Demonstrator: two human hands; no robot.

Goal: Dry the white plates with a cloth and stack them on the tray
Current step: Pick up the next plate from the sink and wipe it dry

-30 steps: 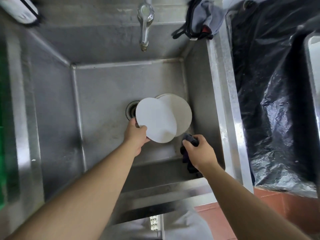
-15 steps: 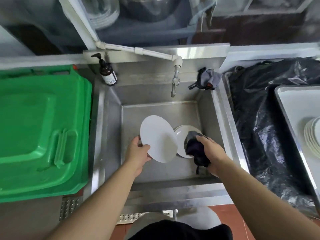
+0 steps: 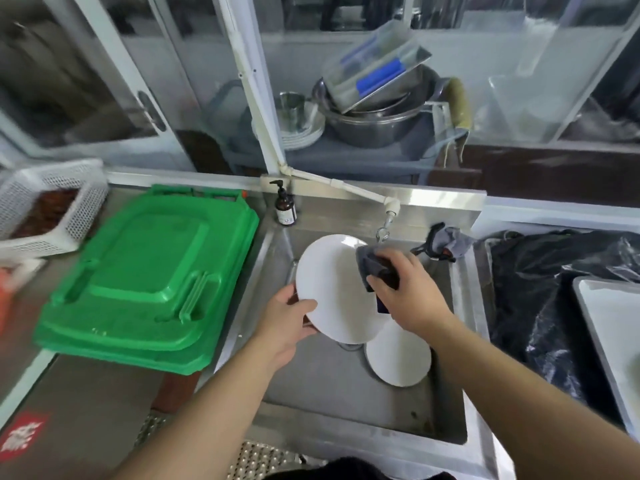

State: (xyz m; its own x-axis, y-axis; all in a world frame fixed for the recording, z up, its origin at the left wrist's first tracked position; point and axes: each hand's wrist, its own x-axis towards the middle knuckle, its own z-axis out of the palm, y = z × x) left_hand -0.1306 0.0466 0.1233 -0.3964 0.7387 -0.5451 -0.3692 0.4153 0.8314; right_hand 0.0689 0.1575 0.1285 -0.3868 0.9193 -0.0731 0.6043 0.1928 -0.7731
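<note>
A white plate (image 3: 332, 285) is held tilted above the steel sink (image 3: 346, 407). My left hand (image 3: 289, 318) grips its lower left rim, thumb on the face. My right hand (image 3: 403, 289) grips a dark grey cloth (image 3: 374, 266) and presses it on the plate's upper right part. More white plates (image 3: 398, 360) lie on the sink floor below, partly hidden by my right arm. The white tray (image 3: 602, 327) shows at the right edge; most of it is cut off.
A tap (image 3: 382, 230) hangs just behind the cloth. A brown soap bottle (image 3: 285, 209) stands at the sink's back left corner. A green lid (image 3: 145, 282) covers the counter left of the sink. A black plastic bag (image 3: 540, 296) lies between sink and tray.
The plate has been lifted up out of the sink with my left hand. My right hand brought the cloth up onto the plate's face. The view tilted upward.
</note>
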